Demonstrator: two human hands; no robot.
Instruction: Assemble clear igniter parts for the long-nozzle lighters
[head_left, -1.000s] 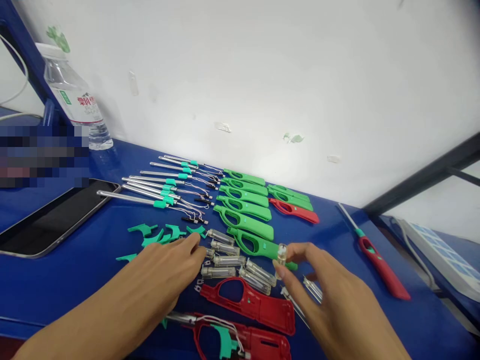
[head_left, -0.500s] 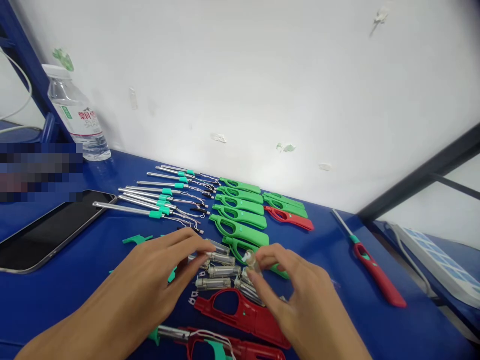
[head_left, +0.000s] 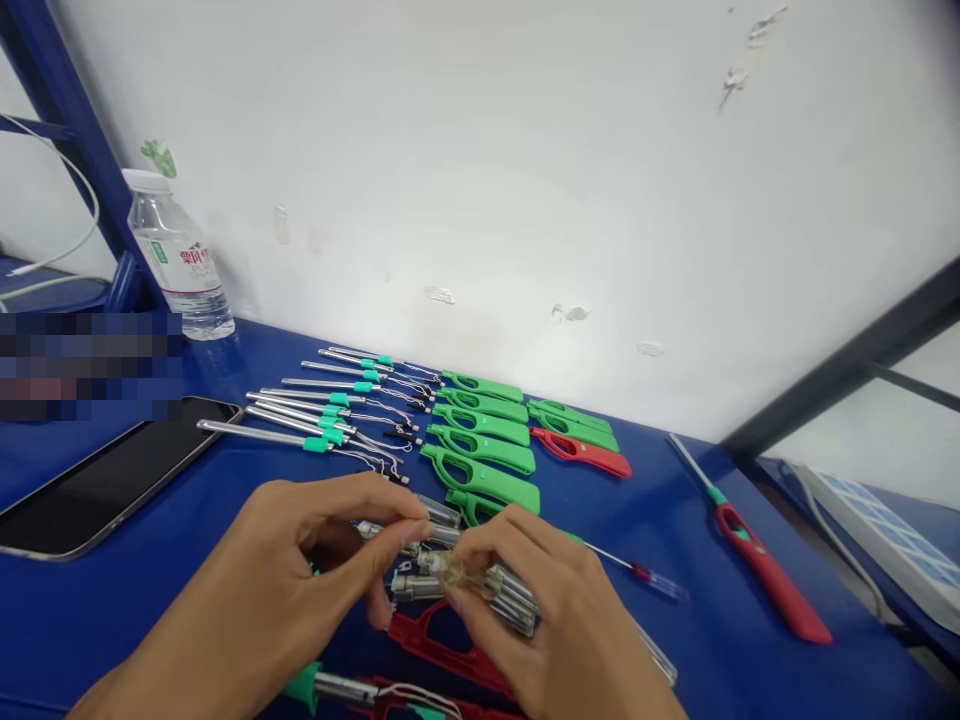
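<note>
clear fuel tank (head_left: 469,575), near the table's (head_left: 675,520) front edge, looks light, stiff and slippery; grip its sides. right hand (head_left: 555,620) pinches it; left hand (head_left: 300,570) pinches narrowly at its end.

Both hands now meet — fingers (head_left: 409,535) pinching 1 clear tube (head_left: 469,575).

The water bottle (head_left: 182,262) carries a label with red characters, too small to read.

Clear gas tank (head_left: 469,576) (lying level) pinched above the red shell (head_left: 450,650).
</note>
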